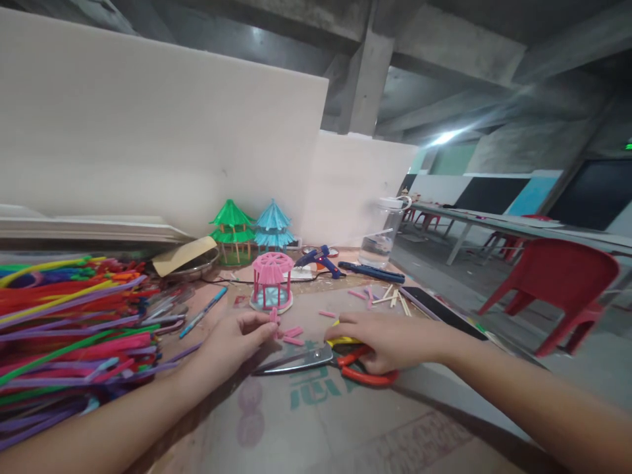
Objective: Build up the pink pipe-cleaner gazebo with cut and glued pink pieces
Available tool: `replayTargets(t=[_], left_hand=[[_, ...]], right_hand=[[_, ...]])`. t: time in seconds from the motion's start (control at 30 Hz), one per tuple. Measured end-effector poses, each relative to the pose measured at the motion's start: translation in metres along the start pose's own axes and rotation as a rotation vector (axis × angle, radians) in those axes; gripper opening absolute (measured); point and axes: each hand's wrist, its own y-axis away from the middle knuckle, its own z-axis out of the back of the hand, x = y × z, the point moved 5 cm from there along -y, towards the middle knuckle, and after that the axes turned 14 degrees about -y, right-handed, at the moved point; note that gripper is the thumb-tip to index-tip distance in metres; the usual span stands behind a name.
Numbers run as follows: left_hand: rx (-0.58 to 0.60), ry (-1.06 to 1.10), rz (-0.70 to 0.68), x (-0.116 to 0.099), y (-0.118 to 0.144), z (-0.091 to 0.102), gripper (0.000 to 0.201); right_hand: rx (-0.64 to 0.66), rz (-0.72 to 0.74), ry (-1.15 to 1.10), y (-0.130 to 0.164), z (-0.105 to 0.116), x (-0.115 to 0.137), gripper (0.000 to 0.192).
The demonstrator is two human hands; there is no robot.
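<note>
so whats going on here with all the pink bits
A person sits at a craft table. Their left hand pinches a short pink piece just in front of a small pink pavilion model. Their right hand rests on the red handles of scissors lying flat. More cut pink pieces lie between the hands.

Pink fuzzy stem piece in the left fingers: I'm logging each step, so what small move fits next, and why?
Probably carry the short pink fuzzy stem piece, pinched by the left hand, to the pink stem pavilion model just behind; the right hand rests on the red-handled scissors.
</note>
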Motion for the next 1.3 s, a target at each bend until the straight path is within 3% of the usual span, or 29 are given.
replayTargets(t=[0.23,0.3,0.43,0.6,0.7,0.87,1.17,1.3], left_hand=[[-0.007,0.035,-0.007,0.003,-0.002,0.001,0.027],[-0.006,0.019,-0.022,0.003,-0.002,0.001,0.028],[0.026,0.015,-0.043,0.004,0.000,-0.002,0.034],[0.044,0.031,-0.047,0.003,0.002,-0.006,0.034],[0.041,0.065,-0.065,0.001,0.002,-0.007,0.027],[0.039,0.058,-0.029,0.000,0.001,-0.007,0.019],[0.106,0.068,-0.034,0.006,0.000,-0.013,0.025],[0.078,0.017,-0.036,0.008,0.000,-0.013,0.022]], right_hand=[[-0.217,0.040,-0.147,0.006,-0.006,-0.009,0.031],[-0.285,0.070,-0.178,0.004,0.003,-0.007,0.033],[-0.299,0.164,-0.227,-0.007,0.020,0.004,0.041],[-0.419,-0.007,-0.224,-0.015,0.021,-0.003,0.044],[-0.398,-0.056,-0.211,-0.016,0.013,-0.010,0.044],[-0.337,0.072,-0.234,-0.017,0.007,-0.010,0.043],[-0.283,-0.091,-0.244,-0.019,0.002,-0.012,0.049],[-0.256,-0.095,-0.296,-0.020,0.001,-0.011,0.042]])
